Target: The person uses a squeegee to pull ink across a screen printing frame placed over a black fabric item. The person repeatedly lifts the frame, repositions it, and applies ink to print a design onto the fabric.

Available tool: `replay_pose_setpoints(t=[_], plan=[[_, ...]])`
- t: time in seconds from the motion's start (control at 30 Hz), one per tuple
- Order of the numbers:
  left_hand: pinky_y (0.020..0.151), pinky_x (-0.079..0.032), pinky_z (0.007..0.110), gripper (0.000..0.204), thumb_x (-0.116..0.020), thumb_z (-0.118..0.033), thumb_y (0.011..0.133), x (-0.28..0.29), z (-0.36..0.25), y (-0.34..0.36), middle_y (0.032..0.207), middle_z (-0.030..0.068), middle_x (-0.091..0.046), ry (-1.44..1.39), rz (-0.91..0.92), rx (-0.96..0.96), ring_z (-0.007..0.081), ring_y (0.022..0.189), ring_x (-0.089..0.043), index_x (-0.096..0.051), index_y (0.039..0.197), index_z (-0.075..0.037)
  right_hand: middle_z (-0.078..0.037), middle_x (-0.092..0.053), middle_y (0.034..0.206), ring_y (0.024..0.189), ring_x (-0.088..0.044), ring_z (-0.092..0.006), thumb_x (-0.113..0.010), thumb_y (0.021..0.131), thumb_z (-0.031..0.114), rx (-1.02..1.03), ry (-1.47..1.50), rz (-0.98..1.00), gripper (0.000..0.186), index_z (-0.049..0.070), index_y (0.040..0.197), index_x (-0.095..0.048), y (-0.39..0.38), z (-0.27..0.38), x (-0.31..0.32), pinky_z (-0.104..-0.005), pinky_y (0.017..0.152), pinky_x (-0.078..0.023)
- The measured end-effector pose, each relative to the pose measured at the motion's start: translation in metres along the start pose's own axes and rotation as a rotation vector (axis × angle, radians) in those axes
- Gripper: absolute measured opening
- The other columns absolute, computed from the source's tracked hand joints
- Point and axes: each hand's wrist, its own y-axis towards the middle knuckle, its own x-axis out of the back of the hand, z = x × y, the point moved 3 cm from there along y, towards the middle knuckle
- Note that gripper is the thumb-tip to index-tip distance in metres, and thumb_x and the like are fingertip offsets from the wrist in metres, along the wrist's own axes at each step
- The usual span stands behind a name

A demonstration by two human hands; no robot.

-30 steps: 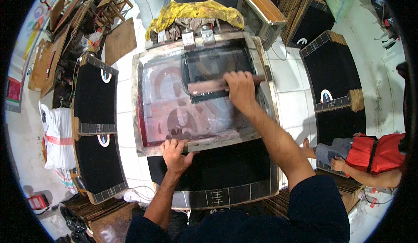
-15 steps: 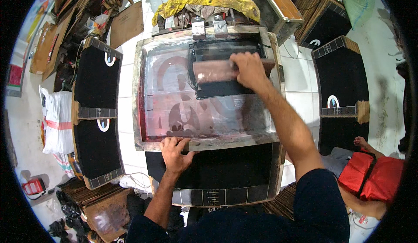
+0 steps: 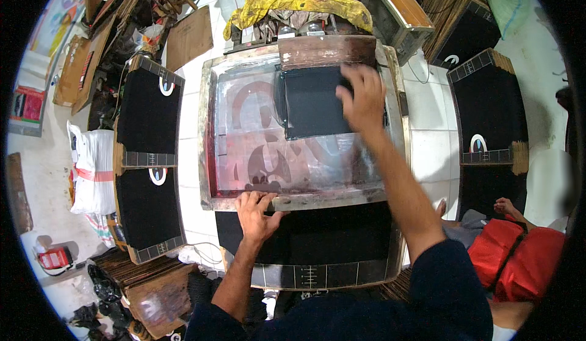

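A screen-printing frame (image 3: 210, 185) lies over a black printing board (image 3: 317, 234), its mesh showing pale and reddish shapes. My left hand (image 3: 255, 216) rests on the near rim, fingers curled over the wood and thumb apart. Across the far end of the frame stands a wooden squeegee (image 3: 326, 51), out of my grasp and tilted against the far rim. A dark rectangle of ink (image 3: 314, 100) covers the upper right of the mesh. Over its right side hovers my right hand (image 3: 365, 97), slightly blurred, fingers spread and holding nothing.
Black boards (image 3: 149, 127) line the left side, with more black boards (image 3: 491, 115) on the right. Behind the frame lies a yellow cloth (image 3: 299, 8) beside a wooden box (image 3: 400, 11). A person in red (image 3: 519, 258) sits close at lower right.
My right hand has let go of the squeegee, which now leans at the far end of the frame. The fingers have opened, and the view has shifted slightly. My left hand stays on the rim.
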Motion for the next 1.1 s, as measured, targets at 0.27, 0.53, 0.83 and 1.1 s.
replay_pose_setpoints(t=[0.27, 0.53, 0.83, 1.1], plan=[[0.089, -0.037, 0.046, 0.065, -0.093, -0.057, 0.062, 0.119, -0.056, 0.036, 0.091, 0.0064, -0.065, 0.063, -0.066, -0.134, 0.0271, 0.095, -0.059, -0.080, 0.107, -0.011, -0.014, -0.063, 0.121, 0.119, -0.060, -0.0340, -0.073, 0.096, 0.039, 0.045, -0.043, -0.017, 0.042, 0.011, 0.126, -0.069, -0.116, 0.143, 0.138, -0.0495, 0.098, -0.046], [0.115, -0.040, 0.047, 0.051, -0.074, -0.017, 0.097, 0.172, 0.104, -0.016, 0.136, 0.0213, -0.062, -0.121, -0.912, 0.157, 0.0358, 0.131, -0.057, -0.059, 0.142, 0.000, -0.012, -0.072, 0.101, 0.099, -0.069, -0.0326, -0.065, 0.101, 0.042, 0.167, -0.107, -0.296, 0.032, 0.012, 0.106, -0.075, 0.080, 0.194, 0.210, -0.0450, 0.083, -0.054], [0.082, -0.056, 0.048, 0.037, -0.063, -0.035, 0.100, -0.168, 0.220, -0.456, 0.102, 0.0248, -0.076, -0.467, 0.300, 0.988, 0.0361, 0.096, -0.074, -0.077, 0.110, -0.002, -0.013, -0.077, 0.117, 0.114, -0.071, -0.0361, -0.046, 0.098, 0.074, -0.212, -0.324, -0.004, 0.065, 0.021, 0.121, -0.075, 0.196, 0.193, 0.226, -0.0485, 0.098, -0.052], [0.085, -0.058, 0.048, 0.037, -0.061, -0.038, 0.105, -0.169, 0.148, -0.435, 0.114, 0.0209, -0.075, -0.336, -0.038, 0.973, 0.0389, 0.097, -0.073, -0.076, 0.125, -0.010, -0.013, -0.077, 0.116, 0.118, -0.068, -0.0367, -0.047, 0.097, 0.073, -0.211, -0.325, 0.076, 0.067, 0.019, 0.126, -0.075, 0.222, 0.187, 0.228, -0.0457, 0.100, -0.049]])
